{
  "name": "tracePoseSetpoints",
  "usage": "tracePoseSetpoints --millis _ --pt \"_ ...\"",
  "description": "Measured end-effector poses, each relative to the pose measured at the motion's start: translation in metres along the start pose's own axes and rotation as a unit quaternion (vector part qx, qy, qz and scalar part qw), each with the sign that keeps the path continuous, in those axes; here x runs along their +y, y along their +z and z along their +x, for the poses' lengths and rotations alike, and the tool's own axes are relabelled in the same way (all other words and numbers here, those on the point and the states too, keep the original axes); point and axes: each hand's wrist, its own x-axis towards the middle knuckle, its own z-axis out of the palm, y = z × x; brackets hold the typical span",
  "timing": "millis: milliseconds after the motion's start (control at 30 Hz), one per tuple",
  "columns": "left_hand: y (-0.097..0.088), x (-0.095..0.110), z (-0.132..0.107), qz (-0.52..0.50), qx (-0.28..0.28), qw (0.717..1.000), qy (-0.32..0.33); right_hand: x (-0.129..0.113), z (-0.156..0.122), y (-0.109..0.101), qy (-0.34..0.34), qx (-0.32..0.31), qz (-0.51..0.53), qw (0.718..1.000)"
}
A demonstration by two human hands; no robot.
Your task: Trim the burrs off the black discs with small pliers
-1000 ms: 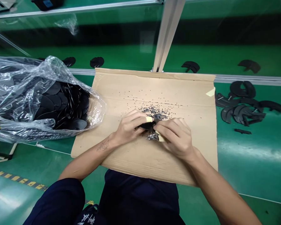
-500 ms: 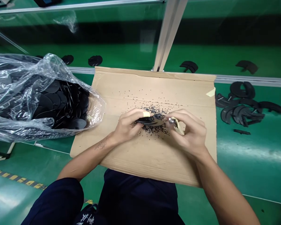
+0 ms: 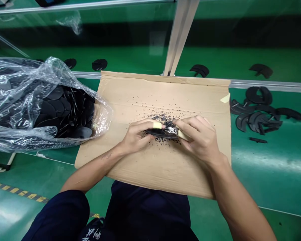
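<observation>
My left hand [image 3: 137,135], with yellowish tape round a finger, is closed on a thin black plastic part [image 3: 160,134] held over the cardboard. In my right hand [image 3: 200,135] is a pair of nippers [image 3: 172,130] with a metal head and pale handles, mostly hidden by my fingers. The metal jaws touch or overlap the upper edge of the black part; whether they are closed on it I cannot tell. Small black scraps [image 3: 165,117] lie scattered on the cardboard sheet [image 3: 140,167] beneath and behind both hands.
At the left, a clear plastic bag [image 3: 50,67] lies open, full of black discs [image 3: 48,108]. Curved black pieces [image 3: 257,120] are piled on the green table to the right. A metal post [image 3: 180,36] rises at the back edge, beside a transparent panel.
My right hand has brought the nippers leftward to the black part, where they were apart from it before. The left hand keeps its hold, and the part looks slightly turned.
</observation>
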Motion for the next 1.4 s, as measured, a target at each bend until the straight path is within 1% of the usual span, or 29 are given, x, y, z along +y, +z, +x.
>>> tracePoseSetpoints --millis 167,533,600,633,700,767,800,833,900,1000,1067,1133,1233,1300,1400 --pt "0.002 0.001 0.0 -0.014 -0.005 1.0 0.004 0.0 -0.001 0.0 -0.009 -0.008 -0.006 1.0" --pt "0.004 -0.001 -0.005 0.012 0.018 1.0 0.009 -0.012 0.002 -0.004 -0.036 0.035 -0.105 0.993" --pt "0.005 -0.001 -0.005 0.014 0.021 1.0 0.013 -0.015 0.001 -0.002 -0.028 0.051 -0.102 0.993" --pt "0.004 -0.001 -0.005 0.014 0.022 1.0 0.015 -0.016 0.0 -0.001 -0.017 0.056 -0.084 0.995" --pt "0.004 0.0 -0.003 0.014 0.017 0.999 0.025 -0.015 -0.002 0.002 0.013 0.053 -0.02 0.998" --pt "0.003 0.002 -0.002 0.015 -0.001 0.999 0.032 -0.013 -0.004 0.004 0.041 0.042 0.044 0.997" --pt "0.002 0.003 -0.001 0.018 -0.011 0.999 0.036 -0.011 -0.005 0.005 0.054 0.039 0.059 0.996" --pt "0.001 0.004 -0.001 0.022 -0.021 0.999 0.038 -0.009 -0.006 0.005 0.064 0.038 0.058 0.996" --pt "0.001 0.005 0.0 0.034 -0.035 0.998 0.041 -0.007 -0.007 0.006 0.075 0.032 0.025 0.996" --pt "0.002 0.005 0.0 0.061 -0.049 0.996 0.052 -0.006 -0.006 0.007 0.062 0.011 -0.035 0.997" --pt "0.002 0.004 0.001 0.086 -0.055 0.993 0.057 -0.005 -0.005 0.008 0.052 0.002 -0.043 0.998" --pt "0.002 0.004 0.002 0.101 -0.047 0.992 0.057 -0.003 -0.006 0.009 0.052 0.001 -0.038 0.998" --pt "0.002 0.005 0.004 0.091 -0.022 0.995 0.028 0.003 -0.007 0.011 0.071 0.007 -0.032 0.997" --pt "0.004 0.005 0.003 0.06 -0.002 0.998 -0.023 0.009 -0.008 0.012 0.086 0.009 -0.029 0.996" --pt "0.009 0.002 0.003 -0.033 0.038 0.992 -0.119 0.016 -0.009 0.013 0.098 0.012 -0.031 0.995"
